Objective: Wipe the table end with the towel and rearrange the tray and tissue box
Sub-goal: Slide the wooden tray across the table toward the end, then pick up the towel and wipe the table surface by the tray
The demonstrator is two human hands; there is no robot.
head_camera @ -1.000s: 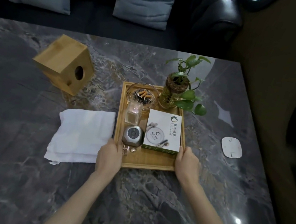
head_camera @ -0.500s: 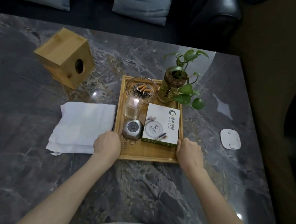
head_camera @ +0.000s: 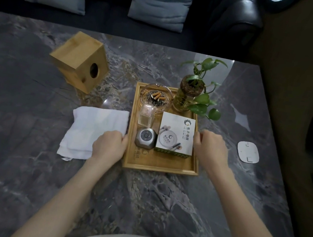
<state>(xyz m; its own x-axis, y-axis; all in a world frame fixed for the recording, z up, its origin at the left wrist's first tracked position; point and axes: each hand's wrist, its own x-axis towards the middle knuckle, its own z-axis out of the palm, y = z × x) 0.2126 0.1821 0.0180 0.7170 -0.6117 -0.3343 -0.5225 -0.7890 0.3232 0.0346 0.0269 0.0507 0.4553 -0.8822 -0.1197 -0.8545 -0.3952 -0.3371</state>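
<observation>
- The wooden tray (head_camera: 161,163) is sitting flat on the dark marble table (head_camera: 22,158), near its right end.
- The left hand (head_camera: 109,147) is curling against the tray's left rim, and its back is overlapping the near right corner of the folded white towel (head_camera: 92,128).
- The right hand (head_camera: 210,150) is curling against the tray's right rim, beside the white box (head_camera: 176,136).
- Whether the fingers are actually clamping the rims, I cannot tell.
- The towel is lying just left of the tray.
- The wooden tissue box (head_camera: 81,61) is standing tilted on 1 edge, farther back and to the left.
- The tray is carrying an ashtray (head_camera: 155,97) with cigarette butts, a potted plant (head_camera: 191,91), a small glass bottle (head_camera: 146,115) and a grey gadget (head_camera: 146,138).
- A white pad (head_camera: 248,152) is lying to the tray's right.
</observation>
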